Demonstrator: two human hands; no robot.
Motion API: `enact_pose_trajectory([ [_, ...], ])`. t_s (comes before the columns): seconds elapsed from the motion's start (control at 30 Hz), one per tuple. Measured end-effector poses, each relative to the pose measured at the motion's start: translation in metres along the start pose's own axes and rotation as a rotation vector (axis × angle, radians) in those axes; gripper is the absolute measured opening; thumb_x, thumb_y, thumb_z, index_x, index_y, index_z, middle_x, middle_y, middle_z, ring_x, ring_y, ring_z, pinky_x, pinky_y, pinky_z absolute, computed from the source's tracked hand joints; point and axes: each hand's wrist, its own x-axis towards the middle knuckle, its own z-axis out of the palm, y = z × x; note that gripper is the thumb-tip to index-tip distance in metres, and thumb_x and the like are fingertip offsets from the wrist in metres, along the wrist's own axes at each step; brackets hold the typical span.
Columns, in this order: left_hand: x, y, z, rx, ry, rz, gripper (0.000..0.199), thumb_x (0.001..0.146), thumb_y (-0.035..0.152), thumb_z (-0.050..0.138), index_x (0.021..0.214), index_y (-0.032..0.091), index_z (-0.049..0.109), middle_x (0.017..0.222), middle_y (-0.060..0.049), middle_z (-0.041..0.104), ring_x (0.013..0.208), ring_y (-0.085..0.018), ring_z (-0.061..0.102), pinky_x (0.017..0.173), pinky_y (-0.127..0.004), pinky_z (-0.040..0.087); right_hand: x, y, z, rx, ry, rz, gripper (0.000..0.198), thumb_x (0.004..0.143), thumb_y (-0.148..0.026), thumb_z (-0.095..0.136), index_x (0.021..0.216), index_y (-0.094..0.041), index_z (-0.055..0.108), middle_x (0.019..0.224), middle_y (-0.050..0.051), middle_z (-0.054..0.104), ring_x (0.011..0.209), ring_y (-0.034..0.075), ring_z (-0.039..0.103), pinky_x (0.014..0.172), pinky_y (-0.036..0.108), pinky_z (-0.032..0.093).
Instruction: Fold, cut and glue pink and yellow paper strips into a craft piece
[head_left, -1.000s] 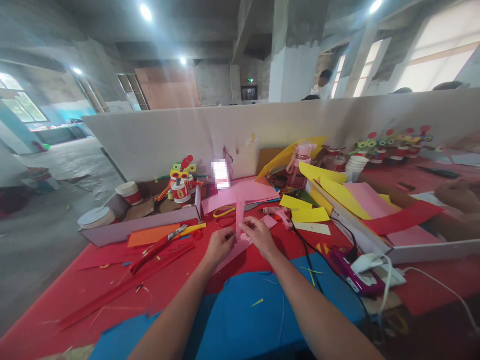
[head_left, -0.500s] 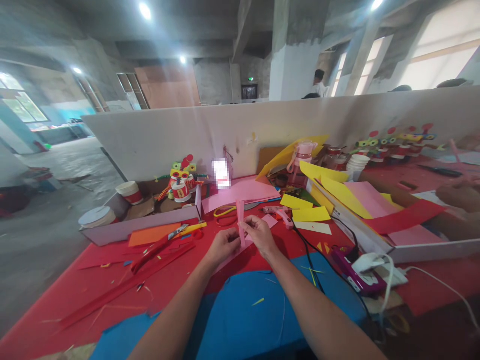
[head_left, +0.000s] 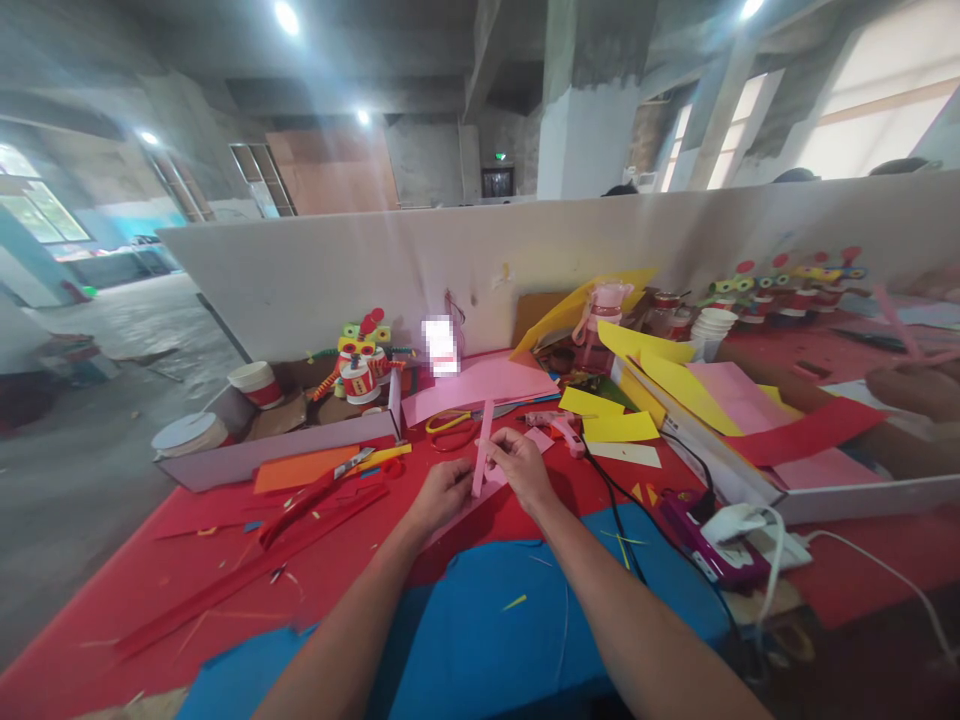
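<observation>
A narrow pink paper strip point(head_left: 484, 430) stands tilted between my hands, its top leaning slightly right. My right hand point(head_left: 519, 468) pinches it near the middle from the right. My left hand point(head_left: 441, 497) is closed, its fingertips beside the strip's lower part; whether they grip it is hidden. Under the hands a pink paper sheet point(head_left: 459, 520) lies on the red tabletop point(head_left: 330, 575). Just beyond them rest yellow-and-red scissors point(head_left: 450, 428). A pink hot glue gun point(head_left: 566, 432) lies to the right of my right hand.
At left are red-handled scissors point(head_left: 300, 508) and a shallow box point(head_left: 281, 452) with cups and a paper-cup robot point(head_left: 361, 365). Yellow paper pieces point(head_left: 621, 427), a purple power strip point(head_left: 709, 540) with cables and a paper-filled box point(head_left: 847, 500) occupy the right. A white partition point(head_left: 337, 260) stands behind.
The pink strip has turned, its lower end swinging left and its top now leaning right. My left fingers have drawn back slightly to the left; my right hand keeps its pinch.
</observation>
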Motion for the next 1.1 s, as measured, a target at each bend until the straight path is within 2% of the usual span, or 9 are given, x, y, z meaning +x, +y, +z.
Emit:
enact_pose_trajectory([
  [0.17, -0.003, 0.007, 0.003, -0.117, -0.004, -0.055, 0.040, 0.081, 0.054, 0.057, 0.076, 0.015, 0.062, 0.057, -0.001, 0.059, 0.046, -0.012, 0.051, 0.045, -0.023, 0.035, -0.001, -0.001, 0.002, 0.022, 0.002, 0.014, 0.031, 0.074, -0.046, 0.070, 0.066, -0.021, 0.054, 0.056, -0.003, 0.055, 0.054, 0.013, 0.053, 0.056, 0.026, 0.044],
  [0.33, -0.003, 0.008, 0.006, -0.060, -0.049, -0.053, 0.048, 0.076, 0.064, 0.059, 0.068, 0.017, 0.057, 0.052, 0.000, 0.056, 0.042, -0.011, 0.048, 0.044, -0.023, 0.035, -0.001, -0.003, 0.004, 0.010, 0.027, -0.002, 0.030, 0.074, -0.045, 0.069, 0.068, -0.021, 0.052, 0.055, -0.004, 0.053, 0.052, 0.012, 0.052, 0.054, 0.026, 0.043],
  [0.47, -0.002, 0.005, 0.002, 0.045, -0.071, -0.028, 0.049, 0.079, 0.063, 0.056, 0.065, 0.016, 0.057, 0.055, -0.001, 0.058, 0.047, -0.011, 0.050, 0.048, -0.023, 0.037, 0.001, -0.011, 0.001, 0.072, 0.066, -0.043, 0.030, 0.074, -0.045, 0.070, 0.073, -0.021, 0.053, 0.060, -0.005, 0.052, 0.053, 0.010, 0.049, 0.054, 0.024, 0.041],
  [0.67, -0.001, 0.001, -0.001, 0.213, -0.108, -0.001, 0.050, 0.085, 0.060, 0.048, 0.065, 0.015, 0.059, 0.060, -0.002, 0.061, 0.051, -0.010, 0.049, 0.051, -0.022, 0.037, 0.005, -0.013, -0.005, 0.088, 0.156, -0.114, 0.030, 0.076, -0.043, 0.071, 0.068, -0.020, 0.054, 0.058, -0.006, 0.051, 0.054, 0.010, 0.047, 0.055, 0.024, 0.039],
  [0.9, -0.002, 0.005, 0.000, 0.210, -0.150, -0.001, 0.047, 0.085, 0.056, 0.048, 0.066, 0.015, 0.060, 0.061, -0.002, 0.061, 0.053, -0.011, 0.051, 0.052, -0.021, 0.039, 0.006, -0.007, -0.006, 0.105, 0.227, -0.108, 0.030, 0.076, -0.043, 0.071, 0.067, -0.021, 0.053, 0.053, -0.006, 0.053, 0.050, 0.011, 0.049, 0.054, 0.025, 0.040],
  [1.1, -0.002, 0.007, 0.000, 0.183, -0.158, -0.001, 0.047, 0.084, 0.056, 0.051, 0.065, 0.015, 0.061, 0.060, -0.001, 0.061, 0.054, -0.011, 0.053, 0.054, -0.021, 0.040, 0.006, -0.007, -0.006, 0.114, 0.228, -0.108, 0.027, 0.076, -0.040, 0.071, 0.069, -0.020, 0.054, 0.055, -0.005, 0.055, 0.051, 0.011, 0.053, 0.056, 0.025, 0.042],
])
